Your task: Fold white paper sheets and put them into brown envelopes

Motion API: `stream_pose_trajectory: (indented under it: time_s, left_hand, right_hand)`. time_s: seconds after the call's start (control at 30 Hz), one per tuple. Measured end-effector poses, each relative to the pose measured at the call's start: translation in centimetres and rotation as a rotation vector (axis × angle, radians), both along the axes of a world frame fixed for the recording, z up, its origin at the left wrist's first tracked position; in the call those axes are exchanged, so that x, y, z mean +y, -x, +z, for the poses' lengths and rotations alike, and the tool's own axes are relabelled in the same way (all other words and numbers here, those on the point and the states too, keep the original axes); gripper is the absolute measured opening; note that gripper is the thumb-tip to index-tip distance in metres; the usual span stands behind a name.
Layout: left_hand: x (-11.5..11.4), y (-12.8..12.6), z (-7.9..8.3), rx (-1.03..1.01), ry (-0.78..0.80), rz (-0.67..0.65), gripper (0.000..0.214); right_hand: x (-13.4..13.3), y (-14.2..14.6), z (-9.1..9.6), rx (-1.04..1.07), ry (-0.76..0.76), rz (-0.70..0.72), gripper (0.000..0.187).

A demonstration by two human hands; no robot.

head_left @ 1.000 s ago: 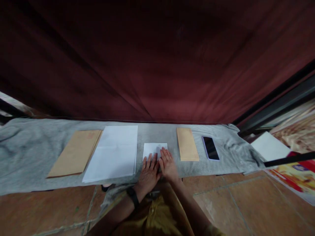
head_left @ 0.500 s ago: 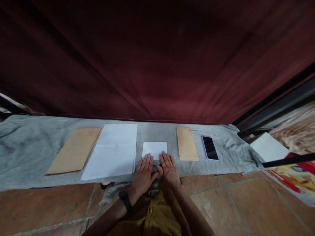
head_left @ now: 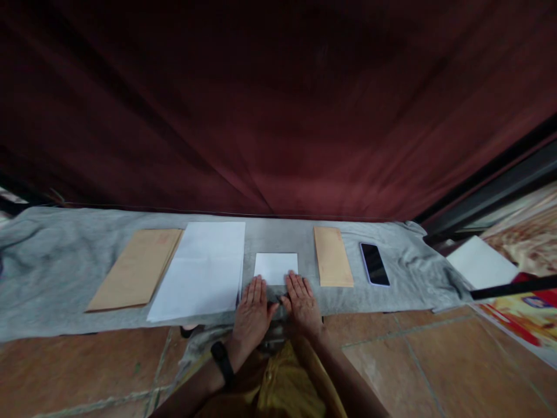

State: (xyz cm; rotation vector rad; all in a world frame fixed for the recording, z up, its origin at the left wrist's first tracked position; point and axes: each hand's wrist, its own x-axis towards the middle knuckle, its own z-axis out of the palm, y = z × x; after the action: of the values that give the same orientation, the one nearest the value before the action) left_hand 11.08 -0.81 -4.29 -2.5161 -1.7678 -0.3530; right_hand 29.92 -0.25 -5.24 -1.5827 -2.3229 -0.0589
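Observation:
A small white rectangle of folded-looking paper (head_left: pixel 276 266) lies on the grey cloth in front of me. My left hand (head_left: pixel 252 309) rests flat, fingers stretched forward, its fingertips at the paper's lower left corner. Flat as well, my right hand (head_left: pixel 302 302) touches the lower right corner with its fingertips. Both thumbs point inward, apart from each other. Left of the paper is a stack of large white sheets (head_left: pixel 202 270). To the right lies a narrow brown envelope (head_left: pixel 333 256).
Large brown envelopes (head_left: pixel 134 270) lie left of the white sheets. A phone (head_left: pixel 375 264) with a pale purple edge sits right of the narrow envelope. Grey cloth (head_left: pixel 56 261) covers the long surface. A dark red curtain (head_left: pixel 278 133) hangs behind it, and a dark metal bar (head_left: pixel 491 194) slants at right.
My left hand has drawn slightly back toward me, uncovering more of the small paper's left side. The right hand has hardly moved. The whole view has shifted a little.

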Motion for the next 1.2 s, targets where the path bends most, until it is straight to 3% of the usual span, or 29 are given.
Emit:
stream_pose_trajectory:
  time_s: [0.17,0.5,0.67,0.83,1.0,1.2]
  left_hand:
    - [-0.1,-1.1,0.5,-0.005,-0.007,-0.142,0.059]
    - [-0.1,-0.1,-0.4,-0.003,-0.033,-0.121,0.072]
    - [0.0,0.0,-0.3,0.011,-0.034,-0.139,0.072]
    - [0.2,-0.4,0.3,0.024,0.009,-0.122,0.07]
    - [0.2,-0.2,0.1,0.017,0.022,-0.112,0.067]
    - [0.9,0.3,0.7,-0.004,0.002,-0.118,0.054]
  right_hand:
    - [0.1,-0.2,0.5,0.0,0.042,0.035,0.053]
    - [-0.9,-3.7,1.6,-0.024,0.07,0.183,0.063]
    - [-0.4,-5.1,2.5,-0.032,0.149,0.206,0.057]
    - [0.2,-3.2,2.9,-0.013,0.147,0.151,0.054]
    - [-0.4,-0.5,1.6,-0.001,0.099,0.121,0.057]
    - [-0.9,-0.6,1.0,0.011,0.075,0.06,0.056]
